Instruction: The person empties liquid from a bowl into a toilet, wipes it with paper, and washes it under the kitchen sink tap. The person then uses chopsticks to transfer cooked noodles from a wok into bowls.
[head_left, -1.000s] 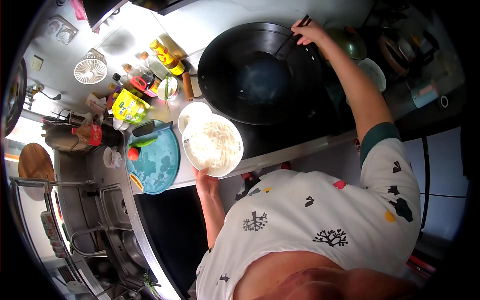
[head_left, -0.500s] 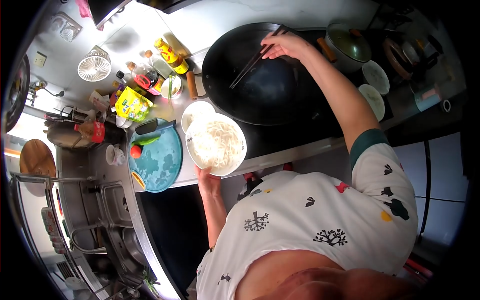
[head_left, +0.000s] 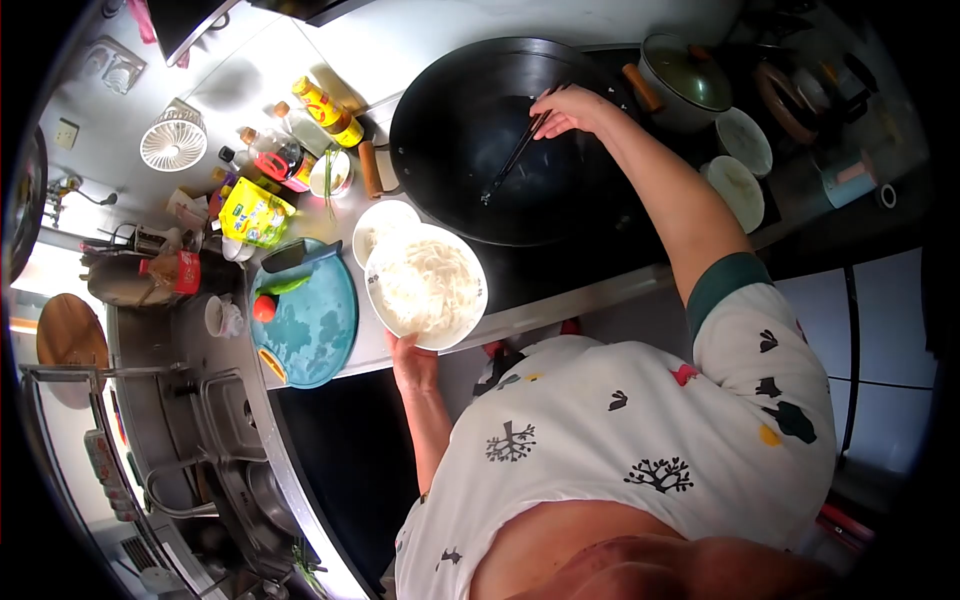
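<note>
My left hand (head_left: 414,366) grips the near rim of a white bowl (head_left: 470,318) of pale noodles (head_left: 432,280), at the counter's front edge. A smaller white bowl (head_left: 378,226) stands just behind it. Over the large black wok (head_left: 440,110), my right hand (head_left: 572,110) is closed on dark chopsticks (head_left: 514,160). Their tips point down and left into the wok, near a small light bit. The wok's contents are dark and hard to make out.
Left of the bowls lies a blue cutting board (head_left: 318,335) with a knife (head_left: 290,255), green pepper (head_left: 284,286) and tomato (head_left: 264,308). Bottles (head_left: 328,112) stand behind. At the right are a lidded pot (head_left: 684,85) and two bowls (head_left: 735,190). A sink (head_left: 228,415) is at lower left.
My right hand has come from the wok's far right rim to over its middle, and the chopsticks now point down into it. My left hand still holds the noodle bowl.
</note>
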